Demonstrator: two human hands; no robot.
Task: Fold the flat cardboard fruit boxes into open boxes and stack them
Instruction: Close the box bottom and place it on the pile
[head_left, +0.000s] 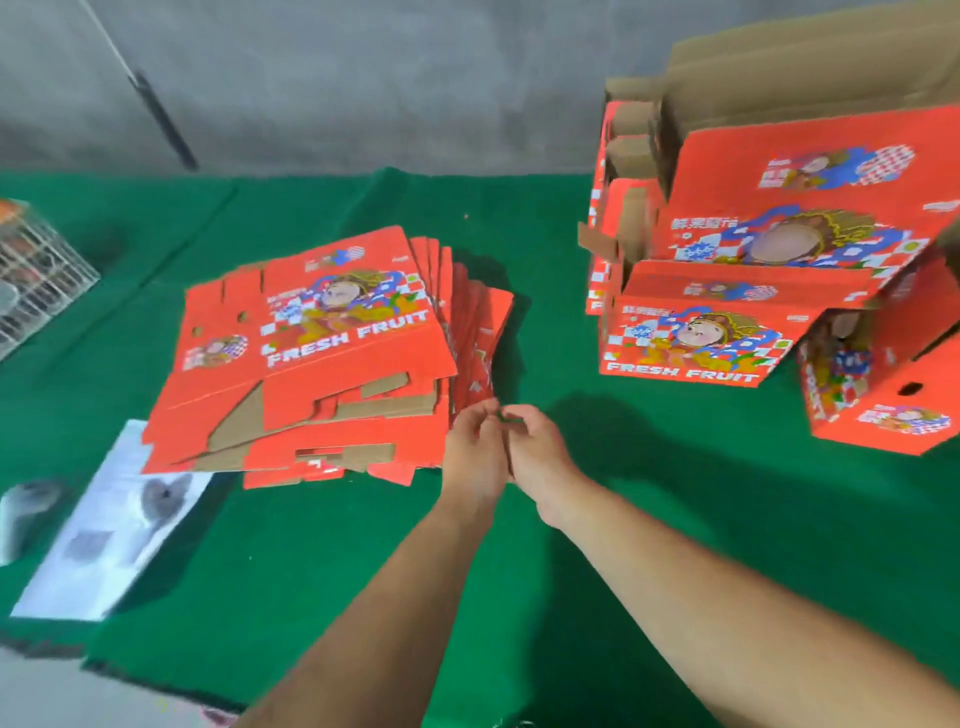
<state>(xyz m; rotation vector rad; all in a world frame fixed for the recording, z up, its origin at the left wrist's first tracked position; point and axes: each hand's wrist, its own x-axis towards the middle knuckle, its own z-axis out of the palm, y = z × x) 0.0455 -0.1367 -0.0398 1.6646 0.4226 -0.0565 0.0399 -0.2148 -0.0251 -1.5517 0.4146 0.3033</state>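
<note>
A pile of flat red "FRESH FRUIT" cardboard boxes (317, 353) lies on the green table cloth (623, 519), left of centre. Folded red boxes (737, 291) are stacked at the right, brown flaps up. Another folded box (883, 395) lies tipped on its side beside that stack. My left hand (475, 452) and my right hand (537, 452) hover side by side just off the pile's near right corner. Both have loosely curled fingers and hold nothing; the left fingertips are close to the pile's edge.
A white printed sheet (109, 525) lies at the near left, partly under the flat pile. A wire basket (36, 275) stands at the far left edge. A grey wall (363, 78) runs behind the table. The cloth's front edge (156, 675) hangs at bottom left.
</note>
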